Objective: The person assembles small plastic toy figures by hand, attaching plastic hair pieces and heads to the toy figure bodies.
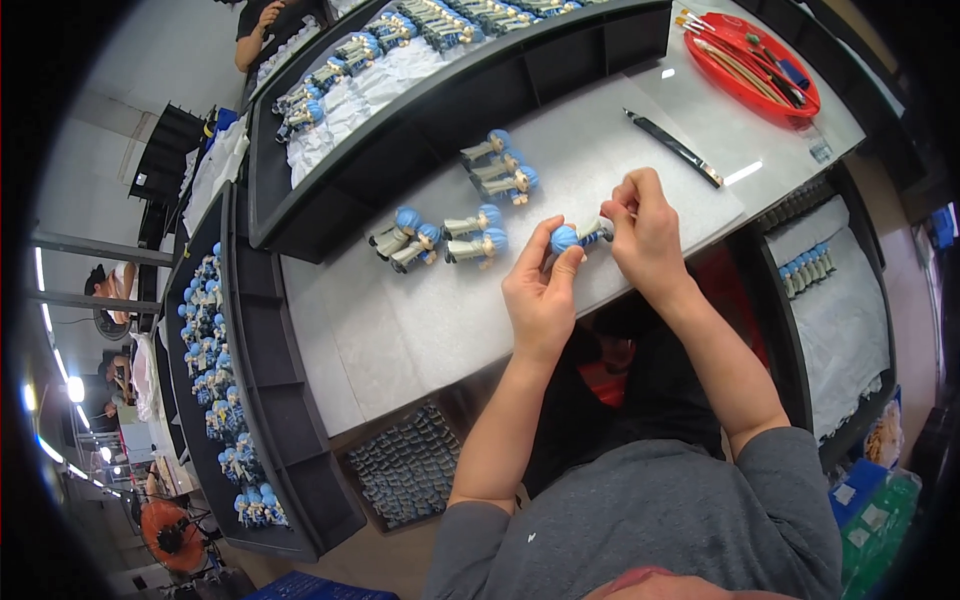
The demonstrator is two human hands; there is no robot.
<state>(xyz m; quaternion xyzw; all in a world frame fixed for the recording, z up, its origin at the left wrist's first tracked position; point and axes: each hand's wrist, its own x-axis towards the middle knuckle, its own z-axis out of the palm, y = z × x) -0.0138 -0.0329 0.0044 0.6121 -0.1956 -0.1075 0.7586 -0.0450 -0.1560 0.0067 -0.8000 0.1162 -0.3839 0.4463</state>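
Observation:
My left hand (pixel 538 292) grips a small figurine (pixel 564 238) with blue hair around its head, between thumb and fingers. Its legs point right, toward my right hand (pixel 648 238). That hand is closed in a pinch right beside the feet; whatever is between its fingertips is too small or hidden to make out. Just left of my hands, several like figurines (pixel 474 246) lie on the white sheet (pixel 375 310) in small groups. Farther back is another group of figurines (pixel 507 170). A black pen-like knife (pixel 672 147) rests on the sheet beyond my right hand.
A black tray (pixel 480 120) holding rows of figurines stands along the far side. Another black tray (pixel 285 400) with figurines is at the left. A red basket (pixel 760 105) of brushes and tools sits at the far right. A lower tray (pixel 840 330) holds figurines, right of my arm.

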